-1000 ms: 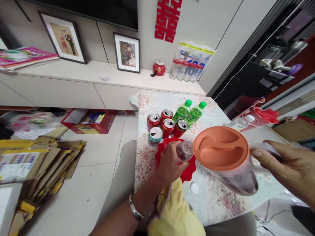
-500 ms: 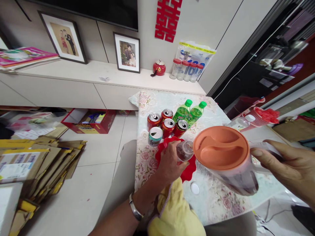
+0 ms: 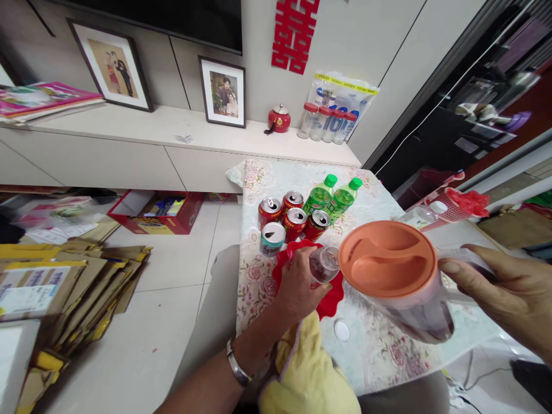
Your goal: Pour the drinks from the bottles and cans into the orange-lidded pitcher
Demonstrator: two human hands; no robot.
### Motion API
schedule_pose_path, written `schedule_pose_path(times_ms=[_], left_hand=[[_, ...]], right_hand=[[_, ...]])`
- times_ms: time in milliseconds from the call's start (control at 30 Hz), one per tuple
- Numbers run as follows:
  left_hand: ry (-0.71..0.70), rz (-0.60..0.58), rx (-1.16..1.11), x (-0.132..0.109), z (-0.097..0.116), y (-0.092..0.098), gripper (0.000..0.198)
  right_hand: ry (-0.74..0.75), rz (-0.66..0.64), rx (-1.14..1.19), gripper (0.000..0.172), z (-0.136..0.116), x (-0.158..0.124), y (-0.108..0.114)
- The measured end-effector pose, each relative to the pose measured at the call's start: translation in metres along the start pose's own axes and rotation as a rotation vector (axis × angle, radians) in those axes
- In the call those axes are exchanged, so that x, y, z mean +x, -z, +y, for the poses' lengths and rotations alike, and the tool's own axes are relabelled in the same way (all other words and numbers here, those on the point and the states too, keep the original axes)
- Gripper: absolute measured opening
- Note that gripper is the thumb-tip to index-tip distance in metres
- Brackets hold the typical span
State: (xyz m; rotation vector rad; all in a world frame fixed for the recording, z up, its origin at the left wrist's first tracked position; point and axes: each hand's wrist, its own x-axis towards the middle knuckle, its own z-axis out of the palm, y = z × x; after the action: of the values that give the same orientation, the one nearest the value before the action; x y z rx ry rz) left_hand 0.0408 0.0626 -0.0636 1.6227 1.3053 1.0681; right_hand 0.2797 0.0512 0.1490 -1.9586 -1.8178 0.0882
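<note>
My left hand [image 3: 297, 282] is closed around a clear plastic bottle [image 3: 322, 267] with dark liquid in it, tilted to the right above a scalloped red tray [image 3: 334, 299]. Its open mouth is close to the rim of a clear pitcher [image 3: 414, 316]. My right hand [image 3: 504, 290] grips the pitcher by its handle. The pitcher leans toward the bottle and holds dark liquid. An orange lid [image 3: 388, 264] covers its top. Whether liquid is flowing between the two cannot be made out. A white round cap [image 3: 341, 330] lies on the flowered tablecloth [image 3: 379, 339].
Several opened drink cans [image 3: 295, 221] and two green-capped bottles [image 3: 342, 198] stand just beyond the tray. A yellow cloth [image 3: 314, 374] lies by my lap. Flattened cardboard [image 3: 99, 293] and a red box [image 3: 181, 213] are on the floor at left. Lidded jars [image 3: 325, 123] line the cabinet.
</note>
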Motion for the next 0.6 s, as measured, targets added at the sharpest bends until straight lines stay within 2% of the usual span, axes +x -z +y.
schedule_pose_path(times_ms=[133,400,600], left_hand=[[0.003,0.008,0.005,-0.0007,0.0012,0.0011,0.077],[-0.011,0.035,0.012,-0.0009,-0.002,-0.0031,0.078],[-0.015,0.042,0.007,0.0001,-0.002,-0.0039,0.078]], right_hand=[[-0.04,-0.016,0.004,0.065,0.0024,0.0002,0.0001],[-0.025,-0.024,-0.023,0.082,-0.0022,0.0002,0.0003],[-0.016,-0.023,0.005,0.085,-0.0019,-0.0001,-0.0003]])
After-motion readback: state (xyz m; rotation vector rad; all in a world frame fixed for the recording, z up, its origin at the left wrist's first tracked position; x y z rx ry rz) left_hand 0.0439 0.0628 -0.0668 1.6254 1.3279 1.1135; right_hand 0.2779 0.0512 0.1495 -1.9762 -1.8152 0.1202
